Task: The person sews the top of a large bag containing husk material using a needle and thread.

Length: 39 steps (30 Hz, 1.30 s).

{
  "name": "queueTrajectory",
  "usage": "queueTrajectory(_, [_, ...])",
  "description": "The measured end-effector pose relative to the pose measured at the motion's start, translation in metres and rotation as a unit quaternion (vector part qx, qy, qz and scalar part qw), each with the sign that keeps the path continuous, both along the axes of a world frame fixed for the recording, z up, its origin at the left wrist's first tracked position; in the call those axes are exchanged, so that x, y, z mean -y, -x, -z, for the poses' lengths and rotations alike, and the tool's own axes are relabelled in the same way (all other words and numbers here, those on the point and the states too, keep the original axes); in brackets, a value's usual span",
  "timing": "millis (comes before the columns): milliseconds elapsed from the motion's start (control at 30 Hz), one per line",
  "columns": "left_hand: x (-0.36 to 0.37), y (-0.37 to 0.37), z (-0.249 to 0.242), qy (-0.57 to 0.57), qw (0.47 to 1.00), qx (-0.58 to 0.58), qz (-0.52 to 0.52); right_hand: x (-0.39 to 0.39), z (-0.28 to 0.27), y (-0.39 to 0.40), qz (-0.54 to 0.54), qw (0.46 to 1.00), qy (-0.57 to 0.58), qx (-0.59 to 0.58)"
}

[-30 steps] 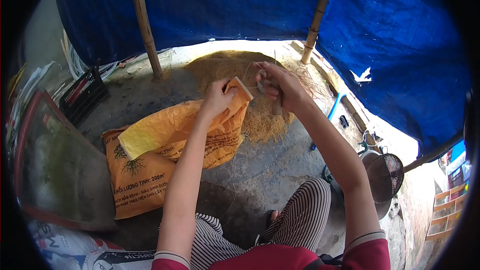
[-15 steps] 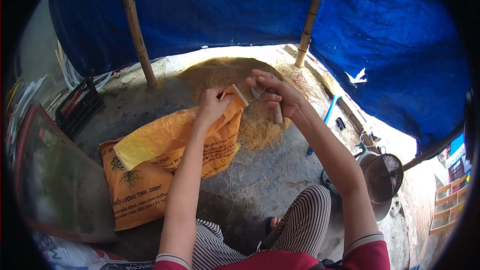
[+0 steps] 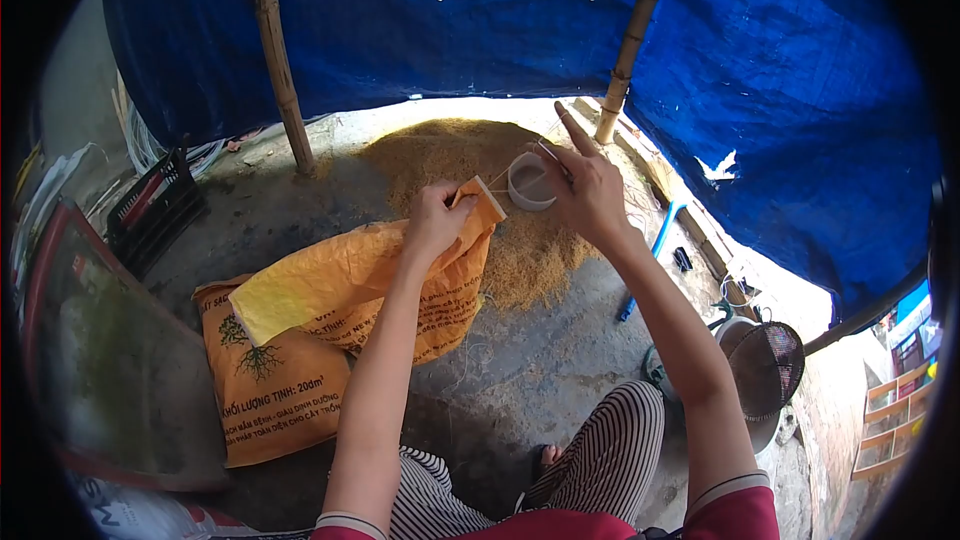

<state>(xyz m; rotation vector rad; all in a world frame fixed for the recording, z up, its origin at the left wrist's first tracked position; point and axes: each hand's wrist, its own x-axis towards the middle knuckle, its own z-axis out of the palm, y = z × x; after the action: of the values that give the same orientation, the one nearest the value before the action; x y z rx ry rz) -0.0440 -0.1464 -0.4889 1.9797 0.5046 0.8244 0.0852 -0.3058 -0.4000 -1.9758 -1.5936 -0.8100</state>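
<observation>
An orange printed sack (image 3: 270, 390) lies on the ground at the left, its top edge raised and folded over. My left hand (image 3: 437, 225) pinches this edge close to its pale, straight corner. My right hand (image 3: 590, 195) is up to the right of the corner, index finger pointing out and the other fingers curled. A thin thread (image 3: 497, 178) runs taut from the sack's corner to my right hand. A slim pale piece shows at the fingers, too small to name surely. Just behind them, a white round cup-like container (image 3: 530, 183) rests on the brown husk pile (image 3: 540, 260).
A blue tarp (image 3: 450, 30) hangs behind on bamboo poles (image 3: 280, 70). A black crate (image 3: 155, 205) and a red-framed panel (image 3: 120, 340) stand at the left. At the right are a blue pipe (image 3: 665, 228) and a dark mesh sieve (image 3: 775, 370) on a bucket.
My right hand has risen slightly to the right and turned, drawing the thread taut and uncovering the white container. My left hand keeps its hold on the sack edge.
</observation>
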Motion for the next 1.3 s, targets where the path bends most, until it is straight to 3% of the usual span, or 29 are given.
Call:
queueTrajectory(100, [-0.002,0.0,0.001,0.035,0.999,-0.001,0.006,0.011,-0.015,0.004,0.068,0.998,0.014,-0.013])
queueTrajectory(300, [0.0,0.001,-0.001,-0.004,1.0,-0.01,0.012,0.034,-0.004,-0.03,0.031,0.999,-0.034,0.029])
queueTrajectory(400, [0.0,-0.001,0.001,-0.021,1.0,0.004,0.012,0.038,-0.007,-0.026,0.068,0.997,-0.032,0.006])
queueTrajectory(467, [0.0,-0.001,0.0,-0.019,1.0,0.01,0.021,0.036,-0.008,-0.022,0.104,0.99,0.05,-0.079])
queueTrajectory(633, [-0.001,-0.002,0.005,-0.032,0.999,0.009,0.007,0.027,0.004,-0.021,0.078,0.985,0.082,-0.129])
queueTrajectory(733, [0.0,-0.001,0.002,-0.038,0.999,0.004,-0.002,0.034,-0.002,-0.021,0.039,0.992,0.082,-0.087])
queueTrajectory(800, [0.003,0.0,0.002,-0.037,0.999,-0.002,-0.006,0.045,-0.022,-0.018,0.099,0.972,0.193,-0.094])
queueTrajectory(833, [0.003,0.0,0.002,-0.028,0.999,0.016,0.001,0.05,-0.026,-0.022,0.101,0.971,0.192,-0.096])
queueTrajectory(900, [0.002,-0.001,0.002,-0.019,0.999,0.034,0.01,0.064,-0.033,-0.036,0.03,0.986,0.16,-0.016])
queueTrajectory(933, [0.002,-0.003,0.003,-0.011,0.999,0.031,0.007,0.065,-0.035,-0.045,0.072,0.978,0.189,-0.048])
queueTrajectory(967, [0.002,-0.004,0.005,-0.002,1.0,0.029,0.003,0.069,-0.036,-0.049,0.074,0.978,0.189,-0.049])
queueTrajectory(1033, [0.001,-0.006,0.008,-0.009,0.999,0.033,-0.006,0.073,-0.046,-0.044,0.075,0.968,0.174,-0.166])
queueTrajectory(1100, [-0.001,-0.004,0.008,-0.019,0.999,0.037,-0.015,0.076,-0.049,-0.038,0.066,0.968,0.153,-0.186])
queueTrajectory(1167, [0.0,-0.003,0.004,0.035,0.999,0.007,-0.011,0.079,-0.044,-0.04,0.032,0.994,0.053,-0.087])
queueTrajectory(1300, [0.003,-0.004,0.004,-0.025,0.999,0.017,-0.016,0.08,-0.026,-0.072,0.105,0.991,0.082,-0.03])
